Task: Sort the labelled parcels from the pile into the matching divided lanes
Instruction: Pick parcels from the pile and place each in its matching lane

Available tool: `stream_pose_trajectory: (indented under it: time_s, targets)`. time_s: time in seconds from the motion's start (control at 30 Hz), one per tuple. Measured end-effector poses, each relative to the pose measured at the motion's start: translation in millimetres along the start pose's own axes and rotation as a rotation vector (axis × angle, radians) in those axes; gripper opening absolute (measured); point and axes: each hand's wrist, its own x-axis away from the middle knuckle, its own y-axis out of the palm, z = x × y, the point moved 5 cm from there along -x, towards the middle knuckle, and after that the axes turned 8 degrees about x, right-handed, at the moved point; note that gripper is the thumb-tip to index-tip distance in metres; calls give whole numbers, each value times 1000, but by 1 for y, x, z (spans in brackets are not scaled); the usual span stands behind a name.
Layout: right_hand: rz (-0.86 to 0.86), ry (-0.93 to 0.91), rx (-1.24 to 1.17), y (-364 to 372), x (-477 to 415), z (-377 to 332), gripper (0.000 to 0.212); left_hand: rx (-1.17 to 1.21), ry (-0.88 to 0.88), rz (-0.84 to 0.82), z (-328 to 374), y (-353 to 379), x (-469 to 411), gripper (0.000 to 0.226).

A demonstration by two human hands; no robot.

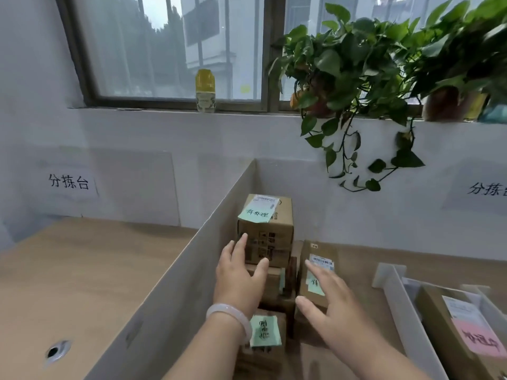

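Observation:
A pile of brown cardboard parcels stands against the grey divider wall (175, 270). The top parcel (270, 223) carries a green handwritten note. My left hand (240, 272), with a pale bracelet at the wrist, reaches up with straight fingers touching that parcel's front face. A flatter parcel (318, 259) with a green note lies to the right; my right hand (327, 300) hovers over it, fingers spread. A lower parcel (267, 330) near my left wrist also bears a green note. At the right, a parcel with a pink note (463, 333) lies in a white divided lane (397, 297).
A wooden table surface (68, 270) with a cable hole (56, 351) extends left of the divider. Paper signs hang on the wall at left (70, 183) and right (485, 190). A trailing plant (365, 78) and a yellow bottle (205, 90) sit on the windowsill.

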Motion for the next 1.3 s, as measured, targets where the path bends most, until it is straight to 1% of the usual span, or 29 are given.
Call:
stream_pose_trajectory:
  time_s: [0.17,0.23,0.33,0.4,0.47,0.57,0.67,0.77,0.9,0.97,1.13,1.3]
  targets:
    - [62,81,-254,13,-83,13,59,148,19,80,-4,12,-64,64]
    - [64,104,-346,19,-109,16,59,172,2,85,-9,17,-80,66]
    - [69,116,-414,29,-139,23,64,234,-20,53,-20,25,-96,67]
    - [36,127,-503,37,-149,25,64,289,-8,21,-27,32,-97,68]
    - [17,123,-612,44,-149,25,60,352,9,24,-31,35,-93,69]
    - [67,116,-724,47,-139,26,53,389,8,50,-27,36,-79,71]
    - [137,137,-818,44,-116,27,39,419,24,96,-17,35,-58,69]
    - [248,162,-895,35,-82,28,27,443,42,124,-6,33,-28,60]
    - [412,194,-869,10,-25,34,17,533,100,93,22,32,25,48]
    - [453,214,-844,-5,9,36,18,544,131,66,33,31,54,48]
    - [522,293,-801,-40,106,41,31,513,181,-39,62,31,128,53]
    - [662,362,-732,-77,203,48,36,444,271,-241,101,38,192,63]
